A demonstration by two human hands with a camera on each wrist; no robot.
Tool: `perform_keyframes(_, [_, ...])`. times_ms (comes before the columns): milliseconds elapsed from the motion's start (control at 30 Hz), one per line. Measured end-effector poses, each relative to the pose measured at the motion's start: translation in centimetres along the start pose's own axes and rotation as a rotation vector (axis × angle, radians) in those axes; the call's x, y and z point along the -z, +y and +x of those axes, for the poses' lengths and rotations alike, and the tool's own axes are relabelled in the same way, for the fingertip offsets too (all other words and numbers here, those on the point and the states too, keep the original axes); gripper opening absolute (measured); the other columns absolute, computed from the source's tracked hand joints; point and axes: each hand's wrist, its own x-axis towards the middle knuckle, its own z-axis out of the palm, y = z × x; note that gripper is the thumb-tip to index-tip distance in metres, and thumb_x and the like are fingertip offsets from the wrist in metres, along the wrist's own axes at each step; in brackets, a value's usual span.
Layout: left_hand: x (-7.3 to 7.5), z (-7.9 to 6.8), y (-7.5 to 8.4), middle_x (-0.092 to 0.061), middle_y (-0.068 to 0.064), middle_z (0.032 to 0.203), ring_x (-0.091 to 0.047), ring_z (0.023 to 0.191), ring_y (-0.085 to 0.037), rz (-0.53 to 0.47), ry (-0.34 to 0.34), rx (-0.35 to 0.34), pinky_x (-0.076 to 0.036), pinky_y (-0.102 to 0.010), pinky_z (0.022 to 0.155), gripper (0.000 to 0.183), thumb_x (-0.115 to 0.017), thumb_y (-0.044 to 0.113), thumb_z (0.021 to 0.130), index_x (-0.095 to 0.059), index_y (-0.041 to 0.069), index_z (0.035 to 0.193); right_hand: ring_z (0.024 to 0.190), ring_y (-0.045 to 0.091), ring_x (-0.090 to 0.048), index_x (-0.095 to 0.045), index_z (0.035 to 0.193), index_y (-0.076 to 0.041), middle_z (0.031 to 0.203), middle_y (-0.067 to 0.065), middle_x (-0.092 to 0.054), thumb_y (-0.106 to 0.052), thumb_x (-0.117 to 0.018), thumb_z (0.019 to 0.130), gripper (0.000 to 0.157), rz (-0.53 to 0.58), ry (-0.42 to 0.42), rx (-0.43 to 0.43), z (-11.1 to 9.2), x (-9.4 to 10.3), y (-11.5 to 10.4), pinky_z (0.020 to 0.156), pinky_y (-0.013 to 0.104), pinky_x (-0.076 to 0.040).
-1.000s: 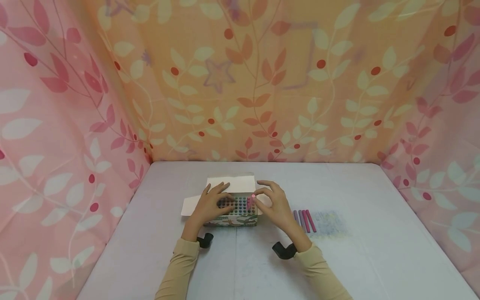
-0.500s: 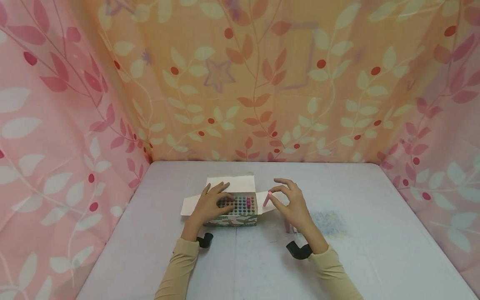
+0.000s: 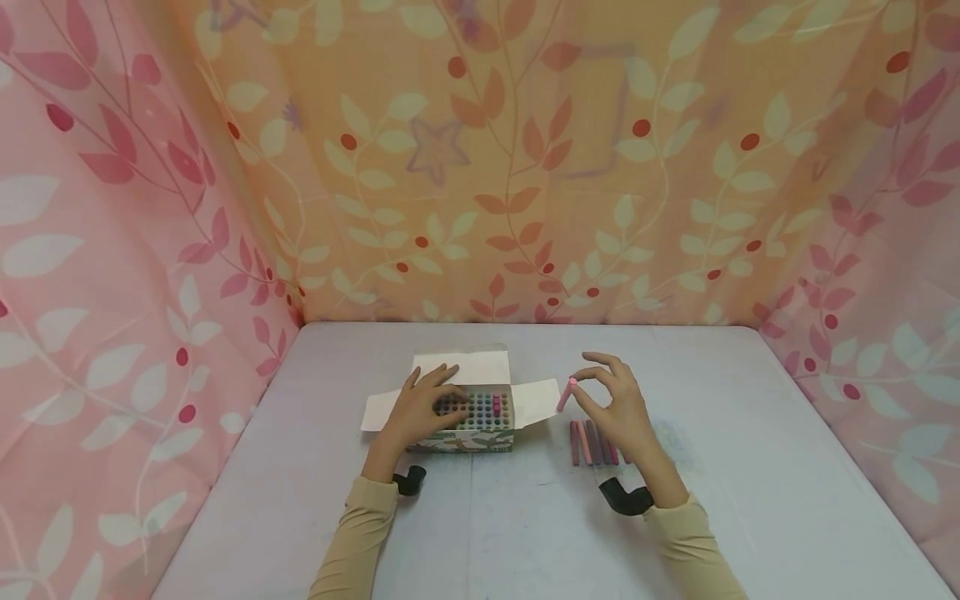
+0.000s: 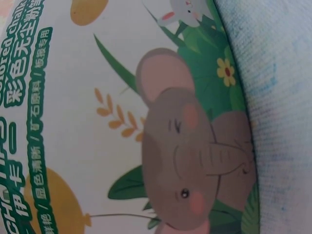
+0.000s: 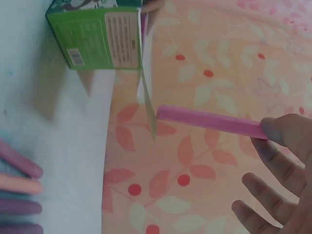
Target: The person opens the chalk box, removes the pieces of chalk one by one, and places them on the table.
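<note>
A pink chalk stick (image 3: pixel 567 395) is pinched by one end between the thumb and fingertip of my right hand (image 3: pixel 621 410). In the right wrist view the chalk stick (image 5: pixel 209 121) points away from the hand, its far end near the box's side flap. An opened colored chalk box (image 3: pixel 472 442) stands at the table's middle, with rows of chalk ends inside and two pink sticks standing higher. My left hand (image 3: pixel 418 414) rests on the box's left part, fingers spread toward the back flap. The left wrist view shows the printed box front (image 4: pixel 180 161) with an elephant.
Several pink and purple chalk sticks (image 3: pixel 585 442) lie in a row right of the box, partly behind the right hand. White flaps (image 3: pixel 535 402) spread from the box. A bluish chalk smudge (image 3: pixel 675 444) marks the white table (image 3: pixel 480 533). Leaf-patterned curtains (image 3: pixel 517 167) surround it.
My right hand has lifted the pink chalk stick out from the box and carried it right, uncovering more of the row of sticks. The left hand has stayed put.
</note>
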Motion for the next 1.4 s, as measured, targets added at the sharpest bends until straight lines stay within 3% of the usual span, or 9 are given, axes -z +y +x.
perform_keyframes(400, [0.0, 0.0, 0.0, -0.037, 0.002, 0.137, -0.027, 0.130, -0.018, -0.004, 0.002, 0.000, -0.005, -0.046, 0.110, 0.023, -0.061, 0.050, 0.075, -0.062, 0.035, 0.093, 0.109, 0.033, -0.041, -0.063, 0.086, -0.013, 0.117, 0.012, -0.051, -0.015, -0.070, 0.074, 0.014, -0.037, -0.029, -0.069, -0.1, 2.6, 1.4, 0.085, 0.055, -0.035])
perform_keyframes(833, [0.0, 0.0, 0.1, -0.037, 0.002, 0.137, -0.027, 0.130, -0.018, -0.001, 0.001, 0.002, -0.006, -0.046, 0.110, 0.022, -0.063, 0.048, 0.074, -0.062, 0.036, 0.093, 0.104, 0.039, -0.043, -0.064, 0.084, -0.010, 0.112, 0.015, -0.053, -0.020, -0.066, 0.077, 0.012, -0.189, -0.176, -0.158, -0.9, 4.3, 4.6, 0.084, 0.056, -0.035])
perform_keyframes(1400, [0.1, 0.0, 0.1, -0.037, 0.003, 0.137, -0.027, 0.129, -0.018, -0.005, -0.005, 0.012, -0.006, -0.045, 0.111, 0.024, -0.063, 0.049, 0.074, -0.063, 0.034, 0.093, 0.102, 0.044, -0.046, -0.066, 0.082, -0.010, 0.112, 0.022, -0.053, -0.026, -0.061, 0.081, 0.016, -0.336, -0.403, -0.289, -2.0, 5.7, 6.9, 0.076, 0.061, -0.040])
